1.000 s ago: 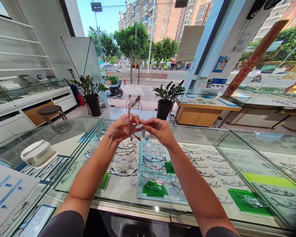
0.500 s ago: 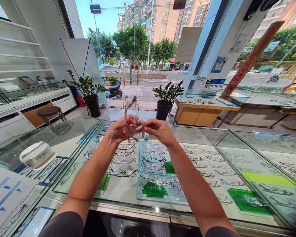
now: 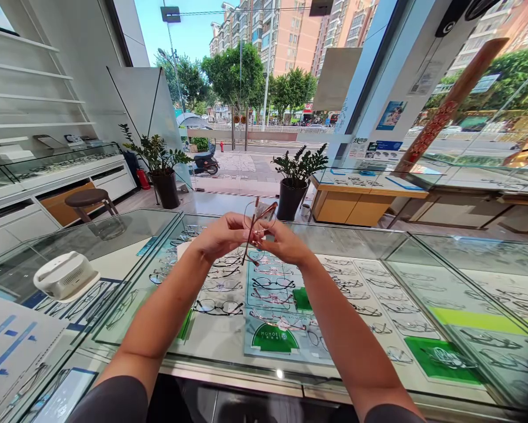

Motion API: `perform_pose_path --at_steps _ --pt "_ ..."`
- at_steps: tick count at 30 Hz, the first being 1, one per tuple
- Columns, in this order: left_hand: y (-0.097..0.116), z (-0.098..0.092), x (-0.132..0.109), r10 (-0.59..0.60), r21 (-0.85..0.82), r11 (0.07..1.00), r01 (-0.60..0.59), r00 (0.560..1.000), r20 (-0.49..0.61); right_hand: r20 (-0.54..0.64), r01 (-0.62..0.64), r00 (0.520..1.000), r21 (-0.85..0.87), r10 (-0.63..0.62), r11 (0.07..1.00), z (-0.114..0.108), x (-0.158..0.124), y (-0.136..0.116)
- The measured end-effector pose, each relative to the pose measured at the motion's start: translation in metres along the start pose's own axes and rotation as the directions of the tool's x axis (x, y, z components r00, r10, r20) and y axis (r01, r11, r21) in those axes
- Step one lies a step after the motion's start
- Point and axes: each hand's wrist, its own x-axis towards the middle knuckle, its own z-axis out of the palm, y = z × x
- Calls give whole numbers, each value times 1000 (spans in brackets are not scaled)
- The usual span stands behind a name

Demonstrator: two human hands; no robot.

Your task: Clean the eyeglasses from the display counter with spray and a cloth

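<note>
Glasses (image 3: 254, 216) shifted rightward from a half-second ago, now on end above the glass surface (image 3: 202, 345), left hand (image 3: 229, 234) pinching them, right hand (image 3: 285, 242) brought in against them, exact grip unclear, so handling looks closer, two-handed.

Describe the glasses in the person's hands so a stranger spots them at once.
Start at the glass display counter across the lower view. Near its far edge, about mid-picture, the left hand and right hand come together. At their fingers are the round-lensed glasses with thin reddish-brown temples, the only pair held up in the air; the pairs below lie in rows.
</note>
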Motion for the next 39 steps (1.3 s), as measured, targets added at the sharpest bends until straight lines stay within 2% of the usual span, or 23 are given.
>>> perform_pose_path --at_steps 5,11,14,19,23,26,30,39 --pt "0 12 2 2 103 995 -1 1000 -6 -60 25 997 -251 -41 968 1 -2 0" --pt "5 20 2 27 252 967 -39 998 52 -77 62 991 -438 -107 897 6 -3 -1" --pt "6 20 2 50 272 960 -64 997 57 -45 110 987 -505 -153 856 8 -2 -1" --pt "5 19 1 42 290 955 -63 996 79 -10 143 987 -372 -159 917 8 -1 1" --pt "5 15 2 47 275 959 -69 995 87 -74 85 991 -294 -112 952 8 0 5" --pt "7 9 1 41 249 966 -72 991 128 -75 88 991 -254 -110 963 9 0 6" --pt "9 7 -1 31 233 970 -70 985 168 -65 97 991 -259 -117 961 12 0 2" --pt "13 19 -2 47 288 954 -81 991 124 -77 107 987 -327 -139 939 15 1 4"
